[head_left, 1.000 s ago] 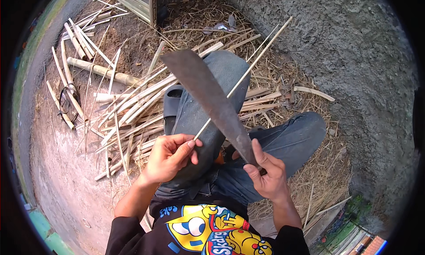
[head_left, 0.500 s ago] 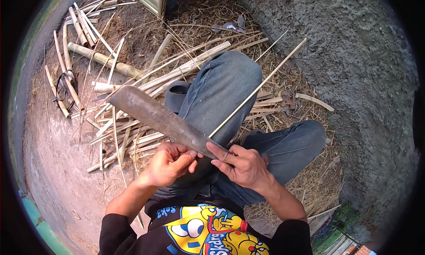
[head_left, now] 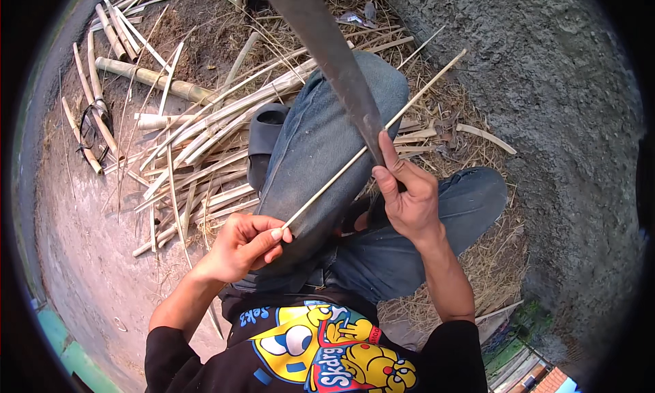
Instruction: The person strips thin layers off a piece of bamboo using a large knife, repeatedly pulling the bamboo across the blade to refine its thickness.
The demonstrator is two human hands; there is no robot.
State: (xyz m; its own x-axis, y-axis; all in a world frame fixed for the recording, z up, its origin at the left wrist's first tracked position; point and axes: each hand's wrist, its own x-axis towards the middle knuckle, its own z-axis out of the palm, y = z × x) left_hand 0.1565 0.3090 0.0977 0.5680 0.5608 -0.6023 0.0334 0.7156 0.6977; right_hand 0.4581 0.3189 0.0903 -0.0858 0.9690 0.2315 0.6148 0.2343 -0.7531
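My left hand (head_left: 254,246) pinches the near end of a thin pale bamboo stick (head_left: 334,180) between thumb and fingers. The stick slants up to the right across my jeans-covered leg. Gripped near its lower end, a broad dark machete (head_left: 334,59) is in my right hand (head_left: 411,196), its blade pointing up and to the left. One finger lies stretched along the blade where it crosses the stick. The machete's handle is hidden by my palm.
A pile of split bamboo strips (head_left: 205,144) lies left of my legs, beside a grey sandal (head_left: 265,144). Thicker bamboo pieces (head_left: 157,82) are farther left. A rough grey wall (head_left: 546,120) rises on the right. Dry shavings (head_left: 484,284) cover the ground near it.
My right hand has moved up and right along the stick, and the machete has swung from pointing left to pointing upward. My left hand has shifted slightly left, still pinching the stick's end.
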